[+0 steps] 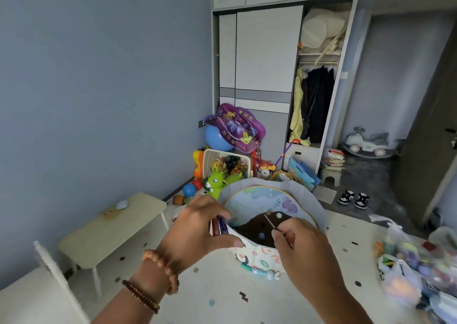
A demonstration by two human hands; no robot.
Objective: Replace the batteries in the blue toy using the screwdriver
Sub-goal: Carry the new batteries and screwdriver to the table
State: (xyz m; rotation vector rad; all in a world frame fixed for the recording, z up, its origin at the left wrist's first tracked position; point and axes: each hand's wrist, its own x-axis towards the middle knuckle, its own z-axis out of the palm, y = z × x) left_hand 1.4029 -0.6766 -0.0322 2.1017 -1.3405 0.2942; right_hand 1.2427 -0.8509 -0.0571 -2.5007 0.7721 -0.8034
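My left hand (200, 227) grips a small bundle of batteries (220, 226) with red and purple casings, held upright between fingers and thumb. My right hand (300, 244) pinches a thin screwdriver (272, 223), whose pale shaft slants up to the left over the dark inside of a round fabric bin. Both hands hover above the bin's near rim. A small light-blue toy (262, 273) lies on the mat just below the bin, between my two forearms.
The round patterned fabric bin (259, 254) stands on a speckled play mat. A low beige table (111, 227) is at the left, a white chair back (53, 271) nearer. Plastic bags of toys (405, 271) sit at the right. Toy clutter and a wardrobe fill the back.
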